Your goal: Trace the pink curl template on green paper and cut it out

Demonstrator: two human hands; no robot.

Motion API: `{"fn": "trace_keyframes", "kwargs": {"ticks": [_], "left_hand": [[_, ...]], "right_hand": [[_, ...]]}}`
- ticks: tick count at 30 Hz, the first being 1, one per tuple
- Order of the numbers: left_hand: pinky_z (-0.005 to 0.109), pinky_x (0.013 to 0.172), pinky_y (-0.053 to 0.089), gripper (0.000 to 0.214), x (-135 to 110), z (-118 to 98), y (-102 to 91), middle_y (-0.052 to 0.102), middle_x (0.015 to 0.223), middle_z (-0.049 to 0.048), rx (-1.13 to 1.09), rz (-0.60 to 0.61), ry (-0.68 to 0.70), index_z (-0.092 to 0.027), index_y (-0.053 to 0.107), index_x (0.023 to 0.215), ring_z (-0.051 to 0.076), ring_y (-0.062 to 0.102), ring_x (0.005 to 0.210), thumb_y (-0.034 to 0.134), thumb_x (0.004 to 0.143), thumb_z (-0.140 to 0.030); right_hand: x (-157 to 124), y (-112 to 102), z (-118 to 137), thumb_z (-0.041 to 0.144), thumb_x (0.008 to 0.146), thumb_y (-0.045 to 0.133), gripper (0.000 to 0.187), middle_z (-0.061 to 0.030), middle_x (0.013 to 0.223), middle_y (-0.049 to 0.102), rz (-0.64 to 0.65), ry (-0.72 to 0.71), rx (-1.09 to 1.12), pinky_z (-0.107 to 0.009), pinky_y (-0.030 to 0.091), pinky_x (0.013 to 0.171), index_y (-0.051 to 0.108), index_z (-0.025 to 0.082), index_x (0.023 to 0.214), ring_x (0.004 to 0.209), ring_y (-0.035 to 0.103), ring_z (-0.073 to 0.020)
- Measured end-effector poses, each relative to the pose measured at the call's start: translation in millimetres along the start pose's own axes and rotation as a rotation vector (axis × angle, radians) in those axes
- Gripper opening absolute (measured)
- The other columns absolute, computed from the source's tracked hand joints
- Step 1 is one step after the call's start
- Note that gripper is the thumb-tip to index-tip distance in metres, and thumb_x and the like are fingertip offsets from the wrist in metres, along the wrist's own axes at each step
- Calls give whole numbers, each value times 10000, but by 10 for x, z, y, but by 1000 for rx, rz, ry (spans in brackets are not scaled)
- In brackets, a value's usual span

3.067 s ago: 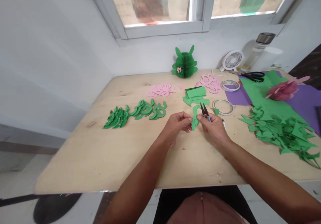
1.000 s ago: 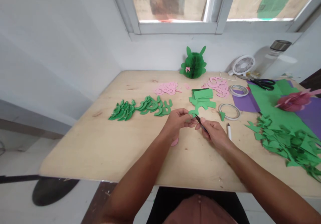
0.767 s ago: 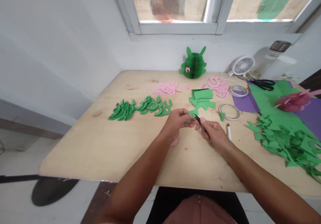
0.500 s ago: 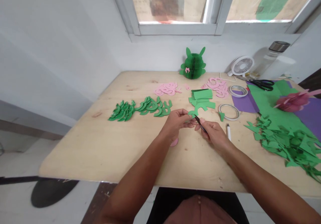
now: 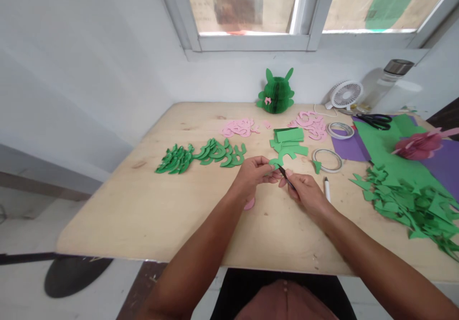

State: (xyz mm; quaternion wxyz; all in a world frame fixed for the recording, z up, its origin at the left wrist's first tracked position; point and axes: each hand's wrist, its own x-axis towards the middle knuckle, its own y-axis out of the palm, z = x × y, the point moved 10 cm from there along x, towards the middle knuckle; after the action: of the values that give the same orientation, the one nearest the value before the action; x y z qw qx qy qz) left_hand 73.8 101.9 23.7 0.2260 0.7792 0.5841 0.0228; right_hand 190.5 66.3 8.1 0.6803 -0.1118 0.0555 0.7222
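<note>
Over the middle of the wooden table point(image 5: 143, 215), my left hand point(image 5: 253, 174) pinches a small green paper cutout point(image 5: 275, 162). My right hand point(image 5: 304, 193) is closed round small black snips point(image 5: 286, 176), whose blades meet the cutout's edge. Both hands sit close together, fingertips almost touching. A row of finished green curved cutouts point(image 5: 202, 153) lies to the left. A stack of green paper pieces point(image 5: 289, 140) lies just beyond my hands.
Pink cutouts point(image 5: 238, 127) and a green honeycomb paper rabbit point(image 5: 276, 92) are at the back. Tape rolls point(image 5: 327, 160), a white pen point(image 5: 326, 188), green scraps point(image 5: 409, 198), black scissors point(image 5: 373, 118), a pink paper figure point(image 5: 418, 145), a small fan point(image 5: 344, 94) and a bottle point(image 5: 389, 78) are on the right.
Since three seconds ago the snips have tilted from upright to lying low against the cutout, and the view shifted left. Over the last second the hands barely move.
</note>
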Motion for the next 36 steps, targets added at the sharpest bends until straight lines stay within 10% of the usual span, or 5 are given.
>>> {"fn": "trace_keyframes", "kwargs": {"ticks": [36], "left_hand": [[253,604,518,207,19,4,6,691,674,64,78,54,-35,-135,530,644,153,669,618,722,634,-211]], "right_hand": [[5,10,34,605,795,474,515,76,392,295,-1,-28,-108,-234,114,396,623,137,645,375,188,-60]]}}
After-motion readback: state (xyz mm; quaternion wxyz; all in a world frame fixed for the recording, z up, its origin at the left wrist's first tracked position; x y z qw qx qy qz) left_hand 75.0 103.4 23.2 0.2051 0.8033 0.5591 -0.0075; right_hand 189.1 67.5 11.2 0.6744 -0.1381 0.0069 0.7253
